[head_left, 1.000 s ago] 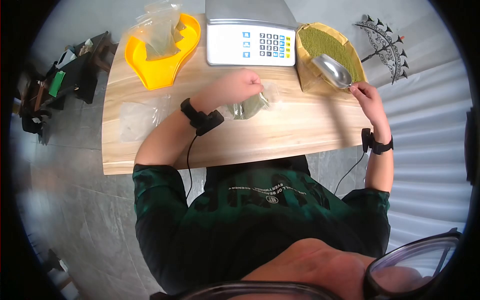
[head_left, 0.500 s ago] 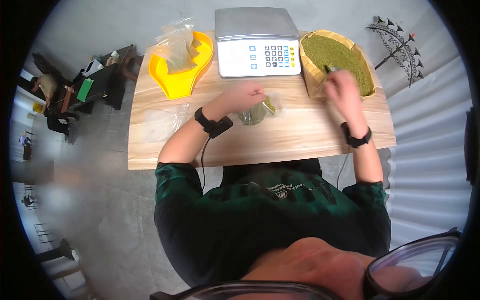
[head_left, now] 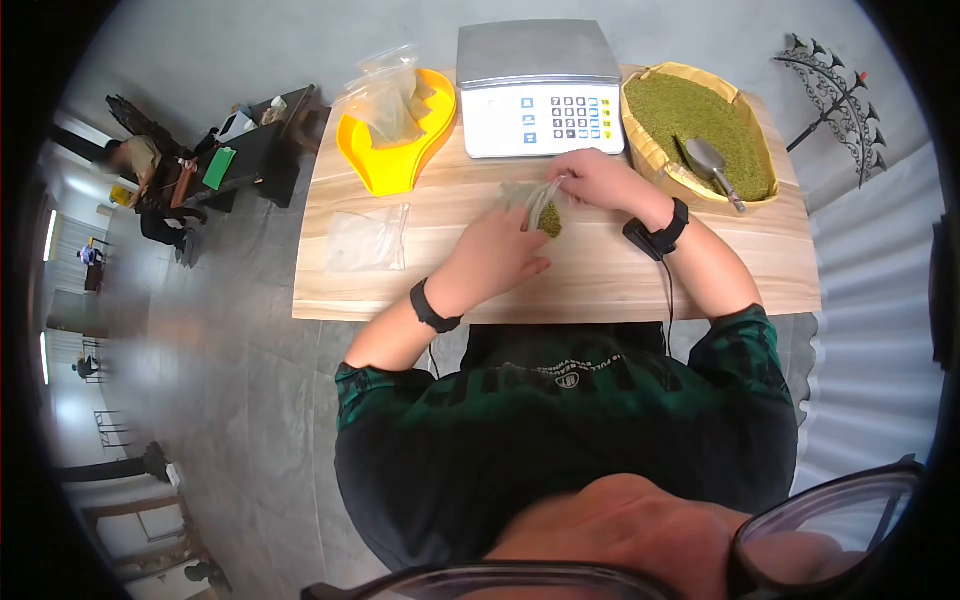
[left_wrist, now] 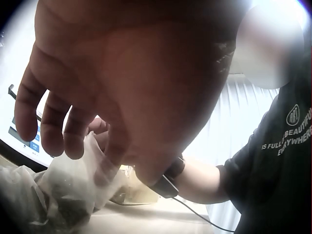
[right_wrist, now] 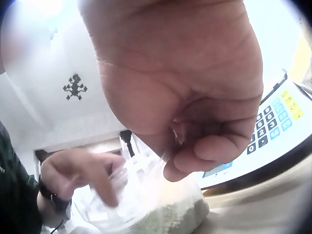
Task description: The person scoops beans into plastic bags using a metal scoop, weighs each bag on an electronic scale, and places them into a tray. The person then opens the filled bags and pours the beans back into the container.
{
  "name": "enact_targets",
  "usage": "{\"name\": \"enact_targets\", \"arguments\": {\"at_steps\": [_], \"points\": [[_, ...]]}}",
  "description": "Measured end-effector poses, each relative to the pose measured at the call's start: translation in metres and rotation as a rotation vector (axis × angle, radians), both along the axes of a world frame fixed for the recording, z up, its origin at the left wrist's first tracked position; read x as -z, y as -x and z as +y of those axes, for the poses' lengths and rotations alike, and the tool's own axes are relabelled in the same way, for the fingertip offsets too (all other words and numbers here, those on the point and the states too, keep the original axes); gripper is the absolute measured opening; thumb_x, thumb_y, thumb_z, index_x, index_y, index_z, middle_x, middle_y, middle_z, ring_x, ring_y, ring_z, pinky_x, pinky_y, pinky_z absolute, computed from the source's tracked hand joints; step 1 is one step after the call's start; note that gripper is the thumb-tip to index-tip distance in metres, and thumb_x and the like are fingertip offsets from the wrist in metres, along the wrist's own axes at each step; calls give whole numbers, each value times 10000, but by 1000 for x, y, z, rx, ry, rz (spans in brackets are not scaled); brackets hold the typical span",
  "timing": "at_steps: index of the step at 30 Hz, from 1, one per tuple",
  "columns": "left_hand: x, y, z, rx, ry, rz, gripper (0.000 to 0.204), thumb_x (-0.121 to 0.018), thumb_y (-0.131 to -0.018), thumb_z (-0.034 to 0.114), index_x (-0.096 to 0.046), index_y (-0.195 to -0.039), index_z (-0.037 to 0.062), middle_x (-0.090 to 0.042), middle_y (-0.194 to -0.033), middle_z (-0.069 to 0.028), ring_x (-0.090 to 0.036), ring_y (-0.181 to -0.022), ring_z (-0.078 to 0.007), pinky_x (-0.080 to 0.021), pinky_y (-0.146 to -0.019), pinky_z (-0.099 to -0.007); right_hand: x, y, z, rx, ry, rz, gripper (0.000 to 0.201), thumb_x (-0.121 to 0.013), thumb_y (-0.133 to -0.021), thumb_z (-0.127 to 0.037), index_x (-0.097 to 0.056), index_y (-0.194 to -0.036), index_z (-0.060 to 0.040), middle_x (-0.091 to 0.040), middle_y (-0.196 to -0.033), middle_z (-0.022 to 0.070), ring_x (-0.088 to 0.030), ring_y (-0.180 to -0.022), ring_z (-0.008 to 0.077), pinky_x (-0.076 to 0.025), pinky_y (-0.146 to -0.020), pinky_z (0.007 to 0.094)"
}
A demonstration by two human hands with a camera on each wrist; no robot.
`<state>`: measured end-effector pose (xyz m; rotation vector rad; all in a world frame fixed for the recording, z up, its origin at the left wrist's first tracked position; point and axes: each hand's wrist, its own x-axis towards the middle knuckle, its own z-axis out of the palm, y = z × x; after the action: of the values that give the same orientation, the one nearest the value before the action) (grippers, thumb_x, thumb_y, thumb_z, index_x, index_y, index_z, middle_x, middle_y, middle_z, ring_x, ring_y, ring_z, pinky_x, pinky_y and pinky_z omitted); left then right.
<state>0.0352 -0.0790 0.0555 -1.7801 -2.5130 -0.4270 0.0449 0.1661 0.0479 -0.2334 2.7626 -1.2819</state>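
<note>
A clear plastic bag [head_left: 549,217] with green granules in its bottom lies on the table in front of the scale. My right hand [head_left: 597,180] pinches its rim between thumb and curled fingers, plain in the right wrist view. At the bag's other side my left hand [head_left: 492,258] has its fingers loosely extended, the fingertips at the plastic. In the left wrist view those fingers hang over the cloudy bag [left_wrist: 73,190]. The metal scoop [head_left: 706,160] rests on the green granules in the paper sack [head_left: 655,150], its handle over the near rim.
Behind the bag stands a white scale [head_left: 540,110] with a keypad. A yellow scoop-shaped tray [head_left: 385,178] with several filled bags is at the back left. A flat plastic bag [head_left: 366,240] lies on the left of the wooden table [head_left: 620,290]. Another person [head_left: 142,165] is far off.
My right hand has let go of the scoop, leaving it in the sack, and has come left to the bag's rim. My left hand has loosened its curled fingers and shifted its hold on the bag.
</note>
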Motion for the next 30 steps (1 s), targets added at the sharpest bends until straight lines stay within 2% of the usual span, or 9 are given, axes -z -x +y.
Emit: {"name": "enact_targets", "arguments": {"at_steps": [6, 11, 17, 19, 20, 23, 27, 28, 30], "points": [[-41, 24, -13, -149, 20, -34, 167, -629, -892, 227, -631, -1001, 100, -597, -898, -136, -616, -833, -363, -504, -699, -454, -46, 10, 4, 9, 123, -164, 164, -535, -897, -66, -674, -981, -44, -616, -649, 13, -558, -544, 67, -436, -478, 231], [-93, 84, 2, -87, -125, 64, 161, -607, -900, 221, -617, -924, 63, -637, -856, -159, -615, -814, -385, -496, -686, -472, -93, 41, 22, 32, 162, -189, 152, -544, -930, -116, -668, -984, -47, -612, -614, 17, -558, -506, 76, -438, -455, 226], [-154, 144, 50, -86, -128, 80, 204, -599, -947, 261, -623, -959, 59, -602, -769, -179, -602, -733, -350, -469, -641, -428, -144, 89, 76, 114, 227, -97, 161, -543, -942, -168, -668, -935, -67, -644, -660, 7, -565, -518, 63, -454, -477, 212], [-166, 164, 68, -65, -139, 121, 203, -599, -947, 268, -627, -965, 67, -615, -775, -171, -610, -732, -339, -475, -646, -423, -155, 108, 91, 273, 210, -9, 224, -510, -932, -109, -676, -834, 4, -670, -678, 95, -604, -521, 147, -497, -486, 268], [-171, 173, 77, -42, -149, 158, 203, -599, -948, 275, -631, -972, 76, -628, -781, -163, -618, -731, -328, -481, -651, -418, -161, 115, 96, 272, 209, -4, 224, -510, -932, -109, -676, -834, 4, -670, -678, 95, -604, -521, 147, -497, -486, 268], [-182, 198, 101, -37, -253, 150, 180, -589, -913, 190, -668, -885, 31, -649, -887, -217, -618, -838, -405, -495, -734, -445, -172, 132, 107, 317, 267, 98, 246, -503, -926, -109, -667, -793, 16, -654, -655, 103, -609, -518, 157, -509, -492, 269], [-167, 248, 121, -135, -188, 140, 281, -686, -851, 261, -636, -994, 23, -646, -956, -220, -613, -905, -402, -492, -788, -435, -151, 179, 122, 386, 419, 128, 232, -519, -908, -115, -681, -808, 17, -669, -692, 120, -635, -551, 174, -514, -508, 286], [-151, 261, 126, -152, -248, 172, 235, -647, -895, 272, -637, -987, 55, -655, -884, -181, -623, -826, -359, -494, -732, -425, -141, 189, 124, 385, 418, 134, 232, -519, -908, -115, -681, -808, 17, -669, -692, 120, -635, -551, 174, -514, -508, 286], [-130, 268, 129, -170, -307, 206, 202, -608, -938, 283, -637, -980, 87, -663, -812, -142, -634, -748, -316, -496, -676, -416, -123, 204, 123, 496, 376, 91, 142, -548, -938, -168, -666, -942, -88, -653, -706, -15, -571, -556, 50, -455, -497, 200]]}}
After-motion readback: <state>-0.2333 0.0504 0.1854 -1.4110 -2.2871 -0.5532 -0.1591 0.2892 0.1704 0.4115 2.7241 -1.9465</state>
